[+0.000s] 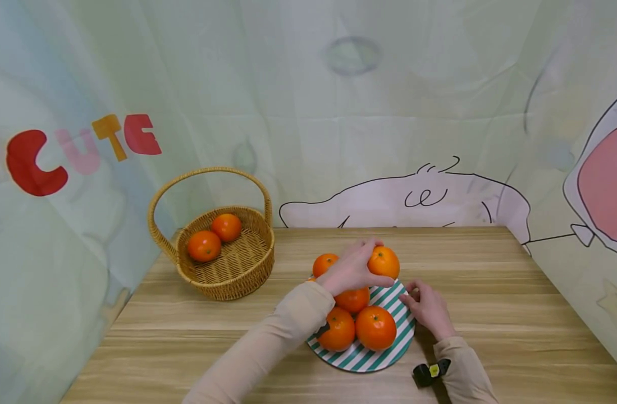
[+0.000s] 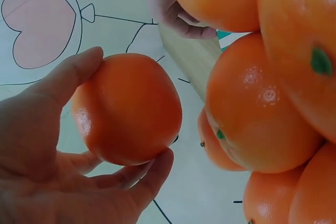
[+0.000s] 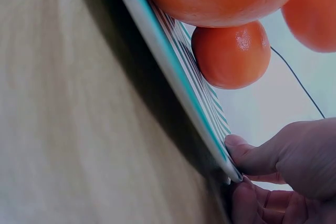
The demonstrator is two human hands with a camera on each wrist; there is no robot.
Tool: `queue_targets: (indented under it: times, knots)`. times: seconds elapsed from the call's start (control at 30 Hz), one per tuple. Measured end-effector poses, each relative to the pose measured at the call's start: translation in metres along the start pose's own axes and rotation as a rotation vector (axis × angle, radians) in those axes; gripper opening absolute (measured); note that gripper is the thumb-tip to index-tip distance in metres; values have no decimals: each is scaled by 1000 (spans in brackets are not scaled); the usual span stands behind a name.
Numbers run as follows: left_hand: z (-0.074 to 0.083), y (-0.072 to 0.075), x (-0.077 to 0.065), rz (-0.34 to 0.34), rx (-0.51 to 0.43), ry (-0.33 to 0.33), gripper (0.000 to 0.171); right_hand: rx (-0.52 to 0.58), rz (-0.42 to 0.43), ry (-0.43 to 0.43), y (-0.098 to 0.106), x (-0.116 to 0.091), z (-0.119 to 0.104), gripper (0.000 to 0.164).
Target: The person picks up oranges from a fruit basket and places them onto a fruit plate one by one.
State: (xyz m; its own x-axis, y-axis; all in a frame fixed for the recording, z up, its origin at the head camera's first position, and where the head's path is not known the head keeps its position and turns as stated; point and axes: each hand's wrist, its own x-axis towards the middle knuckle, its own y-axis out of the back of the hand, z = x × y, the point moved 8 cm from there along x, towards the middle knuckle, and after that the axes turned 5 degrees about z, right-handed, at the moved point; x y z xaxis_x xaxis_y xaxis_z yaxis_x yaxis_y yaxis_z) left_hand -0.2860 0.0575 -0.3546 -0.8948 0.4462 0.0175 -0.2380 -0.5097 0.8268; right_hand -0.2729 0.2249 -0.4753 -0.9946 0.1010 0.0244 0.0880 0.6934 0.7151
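Observation:
My left hand [image 1: 352,268] reaches over a round plate [image 1: 408,322] with green and white stripes and grips an orange [image 1: 384,262] at the plate's far edge. In the left wrist view, thumb and fingers curl round that orange [image 2: 128,109] from both sides. Several more oranges [image 1: 376,327] sit on the plate, partly hidden by my left forearm. At the plate's right rim my right hand [image 1: 429,306] pinches the edge. The right wrist view has its thumb [image 3: 244,153] over the rim [image 3: 197,114] and the other fingers below.
A wicker basket [image 1: 247,278] with a tall hooped handle stands at the back left of the wooden table [image 1: 490,292], two oranges [image 1: 204,246] inside it. Printed curtains [image 1: 308,129] hang behind the table and along both sides.

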Motion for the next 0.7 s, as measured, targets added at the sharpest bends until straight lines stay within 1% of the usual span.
queue_targets:
  times: [0.23, 0.4, 0.7]
  knots:
    - [-1, -11, 1, -32, 7, 16, 74, 2, -2, 1, 0, 0, 0, 19]
    - [0, -18, 2, -45, 35, 13, 76, 6, -2, -1, 0, -1, 0, 20]
    - [4, -25, 1, -53, 53, 8, 74, -7, 5, 14, 0, 0, 0, 20]
